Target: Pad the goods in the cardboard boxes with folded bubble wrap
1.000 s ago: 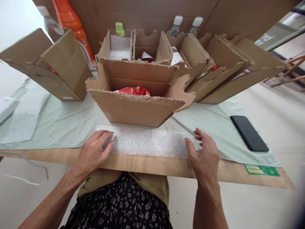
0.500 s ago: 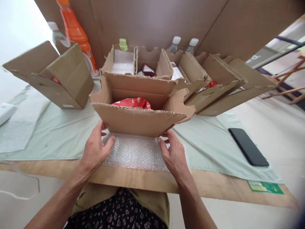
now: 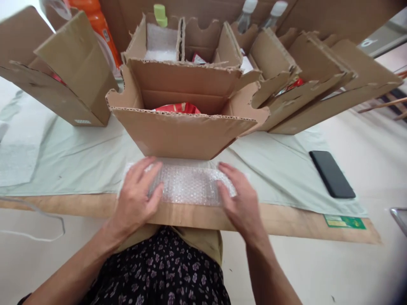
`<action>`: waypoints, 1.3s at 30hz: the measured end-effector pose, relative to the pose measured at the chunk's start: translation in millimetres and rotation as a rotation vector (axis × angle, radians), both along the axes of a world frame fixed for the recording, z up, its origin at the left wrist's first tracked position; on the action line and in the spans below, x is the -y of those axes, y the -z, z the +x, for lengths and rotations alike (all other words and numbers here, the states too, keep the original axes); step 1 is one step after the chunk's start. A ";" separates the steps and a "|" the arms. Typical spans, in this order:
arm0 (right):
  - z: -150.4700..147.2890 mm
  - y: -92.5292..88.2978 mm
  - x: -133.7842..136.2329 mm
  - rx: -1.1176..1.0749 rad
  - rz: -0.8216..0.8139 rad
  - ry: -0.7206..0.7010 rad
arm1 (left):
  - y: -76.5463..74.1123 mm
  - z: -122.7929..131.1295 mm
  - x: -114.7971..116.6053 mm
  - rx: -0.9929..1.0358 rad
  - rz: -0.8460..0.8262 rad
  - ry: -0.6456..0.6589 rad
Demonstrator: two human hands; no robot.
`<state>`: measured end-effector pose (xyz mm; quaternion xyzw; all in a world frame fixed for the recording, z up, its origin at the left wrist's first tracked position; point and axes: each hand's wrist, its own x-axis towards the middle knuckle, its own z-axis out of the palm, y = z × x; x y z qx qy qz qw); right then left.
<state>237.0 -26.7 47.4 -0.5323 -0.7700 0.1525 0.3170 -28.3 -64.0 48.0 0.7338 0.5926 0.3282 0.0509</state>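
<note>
A strip of bubble wrap [image 3: 190,185] lay near the front of the table, on a pale green cloth [image 3: 89,163] and close to the bare wood edge [image 3: 197,217]. The left hand [image 3: 136,198] was at the left end of the wrap, with its fingers over it and its thumb spread wide from them. The right hand [image 3: 242,198] was at the right end, and its thumb and fingers were wide apart too. I could not tell how hard the hands pressed on the wrap. Just behind the wrap stood an open brown box [image 3: 187,136], with a red packet [image 3: 179,108] inside. A row of more open boxes [image 3: 272,56] stood behind it. A light green cap [image 3: 160,15] and 2 clear bottles [image 3: 244,22] with white tops showed at the back. On the left, 1 more box [image 3: 60,99] stood alone, with a big orange bottle [image 3: 98,27] behind it. A black phone [image 3: 332,174] lay flat on the right side of the cloth, well apart from the right hand. Near the phone, a green card [image 3: 345,222] lay on the wood edge.
</note>
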 end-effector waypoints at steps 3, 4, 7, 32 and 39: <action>-26.9 6.6 7.2 0.211 -0.033 -0.276 | 10.4 10.6 0.4 -0.182 -0.150 0.258; -27.2 10.0 8.1 0.275 -0.048 -0.326 | 13.7 8.3 0.5 -0.225 -0.199 0.296; 7.7 22.8 14.0 0.368 -0.064 -0.254 | 19.1 -15.0 5.7 -0.228 -0.295 0.311; 98.2 -3.9 -3.7 0.004 -0.061 0.283 | -12.1 -39.8 21.9 0.071 -0.414 -0.037; 108.5 -30.3 -94.9 0.259 0.075 0.226 | -16.4 49.0 28.4 0.379 -0.577 0.424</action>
